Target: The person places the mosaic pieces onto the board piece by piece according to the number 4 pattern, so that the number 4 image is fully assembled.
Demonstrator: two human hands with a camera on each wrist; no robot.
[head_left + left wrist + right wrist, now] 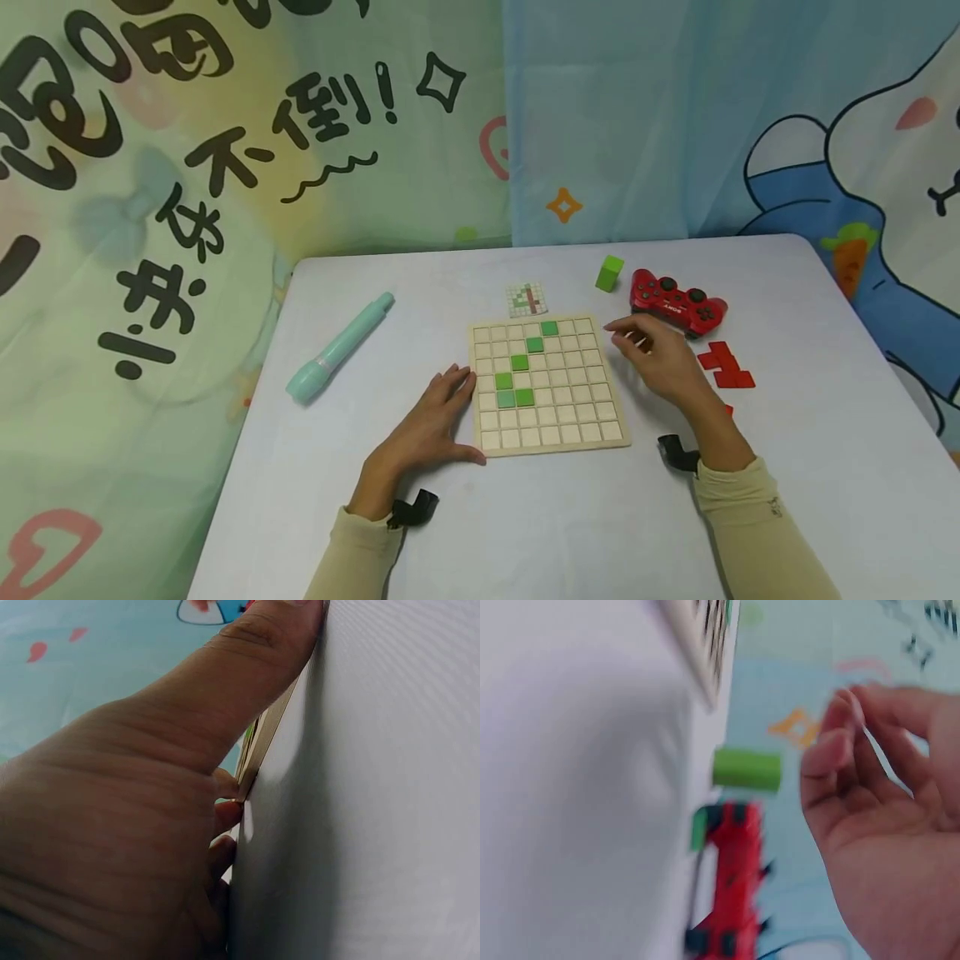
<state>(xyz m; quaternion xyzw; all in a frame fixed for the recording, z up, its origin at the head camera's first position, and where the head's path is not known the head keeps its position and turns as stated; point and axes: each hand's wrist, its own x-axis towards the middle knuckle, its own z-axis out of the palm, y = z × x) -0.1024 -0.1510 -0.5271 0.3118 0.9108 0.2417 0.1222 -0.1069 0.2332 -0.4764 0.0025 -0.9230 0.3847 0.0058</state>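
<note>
Head view shows six green tiles (520, 362) already on the wooden board (548, 385) mid-table, most squares bare, left hand (432, 421) flat against its edge, right hand (660, 360) loosely curled, holding nothing.

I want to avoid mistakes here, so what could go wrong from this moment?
The left hand only rests against the board's edge, so a push may slide it and shake the green tiles loose. The right hand hovers by the board's right edge with the controller and red pieces close behind; pulling back could knock them. The green block may tip if bumped.
</note>
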